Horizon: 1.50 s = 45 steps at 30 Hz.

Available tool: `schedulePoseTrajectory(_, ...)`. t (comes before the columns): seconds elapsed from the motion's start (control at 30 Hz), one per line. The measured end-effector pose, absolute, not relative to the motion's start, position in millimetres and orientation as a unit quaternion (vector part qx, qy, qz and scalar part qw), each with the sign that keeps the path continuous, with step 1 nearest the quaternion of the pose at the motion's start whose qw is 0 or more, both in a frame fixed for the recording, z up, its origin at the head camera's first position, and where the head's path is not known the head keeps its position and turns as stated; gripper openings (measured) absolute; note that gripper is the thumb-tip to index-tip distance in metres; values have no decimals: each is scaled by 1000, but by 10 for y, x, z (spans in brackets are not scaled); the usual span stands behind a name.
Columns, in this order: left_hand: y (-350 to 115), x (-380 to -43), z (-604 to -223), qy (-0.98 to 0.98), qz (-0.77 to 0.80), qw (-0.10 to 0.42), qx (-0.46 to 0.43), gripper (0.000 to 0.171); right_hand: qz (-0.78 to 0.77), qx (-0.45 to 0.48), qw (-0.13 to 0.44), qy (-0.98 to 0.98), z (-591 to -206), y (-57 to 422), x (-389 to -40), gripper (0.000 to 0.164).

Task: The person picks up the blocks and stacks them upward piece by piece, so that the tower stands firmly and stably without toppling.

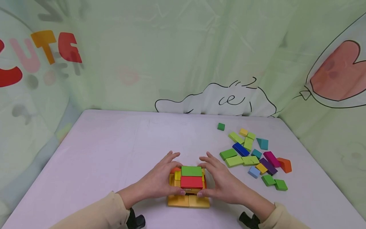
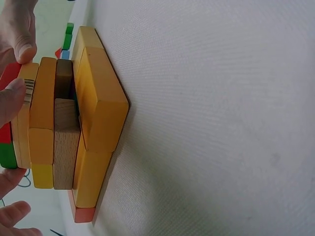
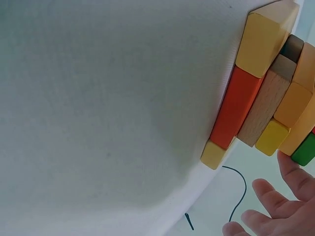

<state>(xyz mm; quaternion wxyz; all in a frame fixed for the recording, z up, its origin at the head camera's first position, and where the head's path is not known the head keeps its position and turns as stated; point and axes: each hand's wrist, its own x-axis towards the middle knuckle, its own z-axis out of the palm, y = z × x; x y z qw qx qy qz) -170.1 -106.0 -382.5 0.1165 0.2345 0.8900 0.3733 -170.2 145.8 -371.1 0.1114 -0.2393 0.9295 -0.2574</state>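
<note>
A layered stack of wooden blocks stands near the front of the table, with a green block [image 1: 191,171] and a red block [image 1: 191,182] on top. Yellow-orange blocks [image 1: 178,201] form its base. My left hand [image 1: 158,178] and right hand [image 1: 224,183] grip the upper layer from both sides, thumbs in front and index fingers behind. Under the red and green, a plain wood block [image 2: 24,115] bears dark stripes. Brown blocks [image 2: 66,152] sit lower down, above the base. The right wrist view shows an orange-red block [image 3: 237,105] in the bottom layer.
Loose blocks lie scattered at the right of the table, among them a dark blue block [image 1: 240,149], a purple block [image 1: 268,166] and an orange block [image 1: 284,165]. A lone green cube [image 1: 221,126] lies farther back. A printed curtain [image 1: 128,63] hangs behind the table.
</note>
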Motion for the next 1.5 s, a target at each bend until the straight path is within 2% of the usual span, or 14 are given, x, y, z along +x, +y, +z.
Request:
schedulePoseTrajectory(0.67, -1050, -1704, -3839, 889, 374, 109, 239, 64, -253, -234, 111, 932, -3722, 1455, -1702, 83)
schedulePoseTrajectory(0.83, -1061, -1716, -3834, 891, 370, 116, 235, 68, -258, -237, 108, 931, -3708, 1465, -1694, 79)
schedulePoseTrajectory(1.07, -1086, -1718, -3823, 888, 378, 114, 235, 66, -262, -240, 97, 930, -3692, 1480, -1682, 72)
schedulePoseTrajectory(1.5, -1088, -1727, -3813, 888, 380, 115, 231, 64, -258, -235, 96, 932, -3682, 1469, -1670, 73)
